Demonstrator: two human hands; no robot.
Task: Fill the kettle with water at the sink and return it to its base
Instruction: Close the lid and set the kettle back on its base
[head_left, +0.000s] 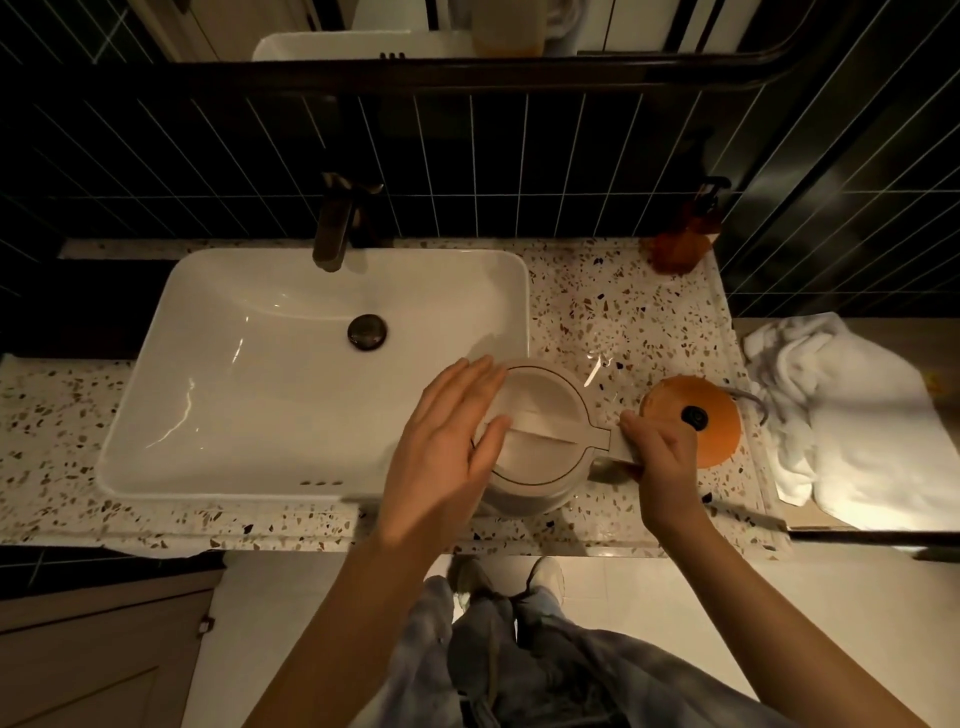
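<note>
A cream kettle (540, 415) with its lid down sits at the right edge of the white sink (218, 364), seen from above. My right hand (662, 457) is closed around the kettle's handle on its right side. My left hand (452, 441) lies flat with fingers spread over the left part of the lid and holds nothing. The round orange base (711, 436) with a dark centre pin lies on the counter just right of the kettle. The dark faucet (337, 223) stands behind the sink, with no water visible.
The speckled terrazzo counter (623, 312) runs around the sink. A brown soap pump bottle (685, 234) stands at the back right. Crumpled white towels (841, 415) lie right of the counter. The sink drain (367, 331) is dark. Dark tiled wall behind.
</note>
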